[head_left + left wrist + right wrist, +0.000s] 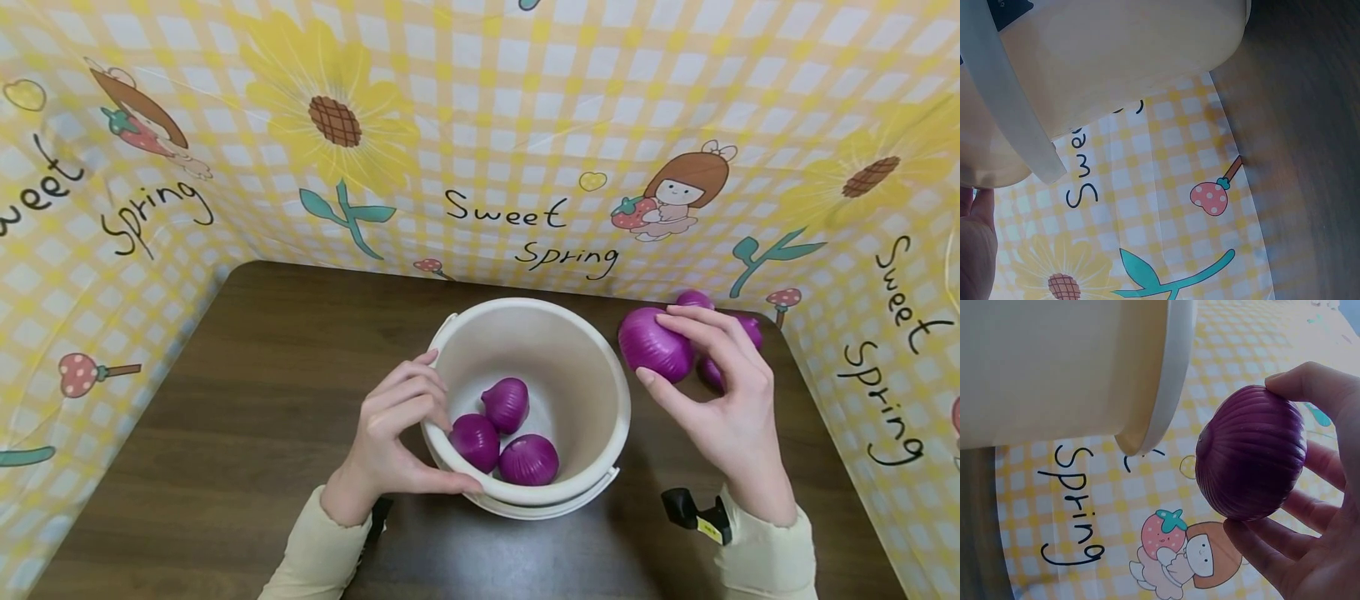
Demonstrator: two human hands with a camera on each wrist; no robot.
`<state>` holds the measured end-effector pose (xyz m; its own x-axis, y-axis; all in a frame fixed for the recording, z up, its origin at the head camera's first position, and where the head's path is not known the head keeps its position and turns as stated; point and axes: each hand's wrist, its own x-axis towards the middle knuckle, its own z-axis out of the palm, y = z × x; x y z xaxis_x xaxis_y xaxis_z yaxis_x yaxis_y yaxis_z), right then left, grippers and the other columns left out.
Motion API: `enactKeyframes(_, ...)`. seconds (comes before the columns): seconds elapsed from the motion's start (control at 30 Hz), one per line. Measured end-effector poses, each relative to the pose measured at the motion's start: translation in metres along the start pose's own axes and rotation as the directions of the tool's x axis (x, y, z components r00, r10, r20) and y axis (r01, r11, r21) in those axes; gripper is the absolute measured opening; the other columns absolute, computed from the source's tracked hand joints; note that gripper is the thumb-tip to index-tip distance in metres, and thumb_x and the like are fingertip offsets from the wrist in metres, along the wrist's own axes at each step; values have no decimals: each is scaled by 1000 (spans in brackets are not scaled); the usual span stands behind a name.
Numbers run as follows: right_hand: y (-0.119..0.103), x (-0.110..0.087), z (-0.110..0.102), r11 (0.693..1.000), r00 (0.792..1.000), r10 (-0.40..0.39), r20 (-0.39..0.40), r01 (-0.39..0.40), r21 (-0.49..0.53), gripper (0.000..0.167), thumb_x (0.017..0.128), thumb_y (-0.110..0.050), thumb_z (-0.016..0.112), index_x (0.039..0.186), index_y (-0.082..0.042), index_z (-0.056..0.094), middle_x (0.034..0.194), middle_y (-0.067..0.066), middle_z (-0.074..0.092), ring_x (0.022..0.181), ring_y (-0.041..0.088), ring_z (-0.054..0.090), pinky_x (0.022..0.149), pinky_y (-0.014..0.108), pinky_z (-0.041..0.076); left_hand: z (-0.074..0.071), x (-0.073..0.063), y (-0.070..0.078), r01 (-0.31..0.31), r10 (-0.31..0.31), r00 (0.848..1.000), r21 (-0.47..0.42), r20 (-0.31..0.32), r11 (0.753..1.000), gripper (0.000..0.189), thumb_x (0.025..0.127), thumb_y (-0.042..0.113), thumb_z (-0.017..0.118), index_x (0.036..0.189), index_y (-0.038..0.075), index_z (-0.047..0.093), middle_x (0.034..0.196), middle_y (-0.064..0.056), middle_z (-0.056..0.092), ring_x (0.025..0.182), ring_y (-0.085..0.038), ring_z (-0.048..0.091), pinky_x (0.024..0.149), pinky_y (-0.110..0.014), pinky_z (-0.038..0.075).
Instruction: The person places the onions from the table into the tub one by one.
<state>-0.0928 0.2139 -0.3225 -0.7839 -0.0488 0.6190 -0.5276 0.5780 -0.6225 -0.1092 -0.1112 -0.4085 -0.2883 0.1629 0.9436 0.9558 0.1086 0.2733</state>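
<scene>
A: Where is the held onion (655, 344)?

B: To the right of the white bucket (581, 367), apart from its rim. The right hand (727, 396) holds it, fingers and thumb spread around its sides.

A: State of the left hand (401, 429)?

B: Its fingers and thumb grip the bucket's rim at the left.

A: Other items?

B: Three onions (529, 460) lie inside the bucket. Further onions (693, 298), partly hidden, sit beyond the right hand on the brown surface (225, 433). A checked cloth (495, 125) borders it.
</scene>
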Motion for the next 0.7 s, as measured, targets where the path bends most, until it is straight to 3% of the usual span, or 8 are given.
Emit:
enactKeyframes(0.23,-22,4,0,998,999,-49,21,48,31,53,65,8,84,117,1,72,125,19,63,119,18,56,86,19,46,0,0,0,4,-4,1000,-1,-1,1000,58,64,57,93,69,9,59,70,-1,58,76,-26,57,101,-58,48)
enactKeyframes(0.7,-28,9,3,986,988,-141,58,135,97,49,64,5,84,112,4,72,122,22,64,117,28,57,94,20,49,0,-1,0,7,-7,1000,-1,2,1000,59,63,57,94,69,9,59,70,-1,58,76,-26,57,102,-58,48)
